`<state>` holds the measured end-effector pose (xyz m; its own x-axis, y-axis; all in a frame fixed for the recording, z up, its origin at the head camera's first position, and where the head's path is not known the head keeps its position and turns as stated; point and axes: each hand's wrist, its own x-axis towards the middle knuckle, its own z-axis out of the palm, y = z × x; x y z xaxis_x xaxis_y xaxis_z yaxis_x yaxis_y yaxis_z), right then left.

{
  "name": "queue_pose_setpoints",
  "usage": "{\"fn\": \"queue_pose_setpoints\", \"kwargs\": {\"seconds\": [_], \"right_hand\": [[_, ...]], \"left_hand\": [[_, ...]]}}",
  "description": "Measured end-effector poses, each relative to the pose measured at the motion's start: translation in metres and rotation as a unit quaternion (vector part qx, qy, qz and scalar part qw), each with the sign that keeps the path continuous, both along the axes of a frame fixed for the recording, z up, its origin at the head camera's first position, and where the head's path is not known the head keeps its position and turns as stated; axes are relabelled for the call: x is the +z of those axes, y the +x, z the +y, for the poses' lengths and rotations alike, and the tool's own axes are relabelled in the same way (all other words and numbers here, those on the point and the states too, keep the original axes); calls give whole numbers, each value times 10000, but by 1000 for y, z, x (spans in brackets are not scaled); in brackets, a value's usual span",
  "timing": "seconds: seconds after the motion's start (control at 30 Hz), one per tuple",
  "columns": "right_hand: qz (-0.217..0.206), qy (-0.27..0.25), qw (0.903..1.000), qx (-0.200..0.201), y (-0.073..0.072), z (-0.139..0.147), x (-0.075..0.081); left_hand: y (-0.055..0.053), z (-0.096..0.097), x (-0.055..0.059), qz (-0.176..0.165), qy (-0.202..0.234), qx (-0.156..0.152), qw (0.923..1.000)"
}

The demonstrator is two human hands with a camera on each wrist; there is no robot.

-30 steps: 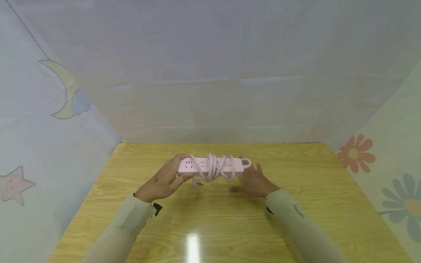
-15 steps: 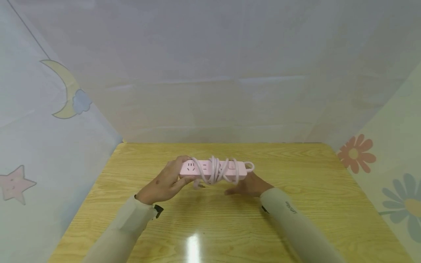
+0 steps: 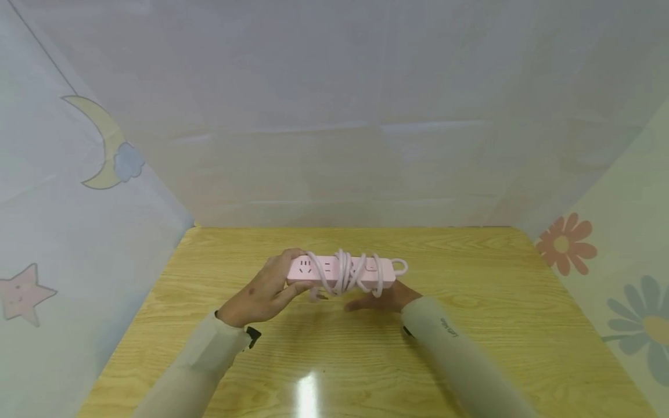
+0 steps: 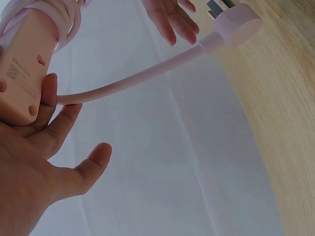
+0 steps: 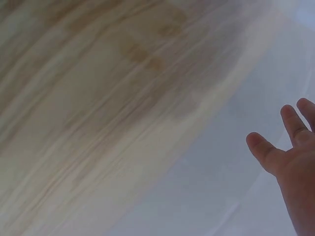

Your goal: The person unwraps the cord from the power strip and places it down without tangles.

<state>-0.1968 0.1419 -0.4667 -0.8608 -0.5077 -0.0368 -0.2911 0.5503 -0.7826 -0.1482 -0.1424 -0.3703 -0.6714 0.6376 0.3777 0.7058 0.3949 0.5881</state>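
Observation:
My left hand point(image 3: 265, 293) grips the left end of a pink power strip point(image 3: 385, 271), holding it level above the table. Its pale pink cord point(image 3: 345, 273) is wound round the middle of the strip. In the left wrist view the strip's underside point(image 4: 30, 64) shows, and the cord's free end runs past the fingers to a plug point(image 4: 239, 25) with metal prongs. Below the strip's right end is my right hand point(image 3: 384, 298), partly hidden by it. The right wrist view shows the right hand point(image 5: 300, 164) with fingers spread, holding nothing.
The wooden table point(image 3: 334, 354) has a bright reflection near its front. Pale cloth walls point(image 3: 334, 168) enclose its back and sides, with a moon and star at left and flowers at right.
The power strip and left hand have shifted slightly right and down. My right hand has moved left, further under the strip.

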Motion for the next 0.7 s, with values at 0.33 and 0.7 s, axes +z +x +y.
{"fn": "queue_pose_setpoints", "kwargs": {"seconds": [0.33,0.7], "right_hand": [[269,349,9990,78,1,-22,-5],[500,588,9970,66,6,-43,-7]], "left_hand": [[1,2,0,77,204,-125,9997],[3,0,-1,36,182,40,9998]]}}
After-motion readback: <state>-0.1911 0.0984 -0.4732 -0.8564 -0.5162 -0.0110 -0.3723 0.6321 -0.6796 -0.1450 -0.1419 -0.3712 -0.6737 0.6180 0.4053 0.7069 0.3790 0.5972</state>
